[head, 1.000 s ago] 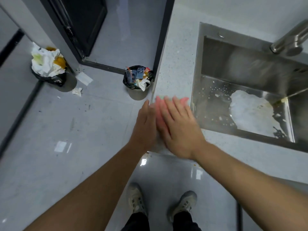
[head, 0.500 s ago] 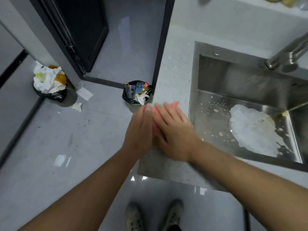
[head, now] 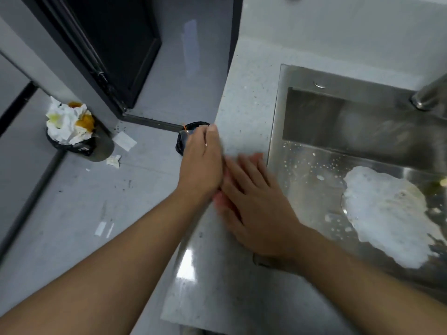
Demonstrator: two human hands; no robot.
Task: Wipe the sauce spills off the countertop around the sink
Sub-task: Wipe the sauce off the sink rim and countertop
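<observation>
Left hand (head: 200,163): fingers straight, edge-on at countertop (head: 242,100) edge. Right hand (head: 256,206): fingers straight, palm down on countertop beside sink (head: 275,122). Hands touching.

Pale speckled countertop (head: 242,105) with inset steel sink (head: 338,77)

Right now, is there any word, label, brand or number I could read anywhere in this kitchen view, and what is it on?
No text can be read.
Black-lined round waste bin stuffed with white tissues: a small pale mark on its liner, too blurred to read.
Brushed steel sink and speckled grey stone countertop: no writing visible.
</observation>
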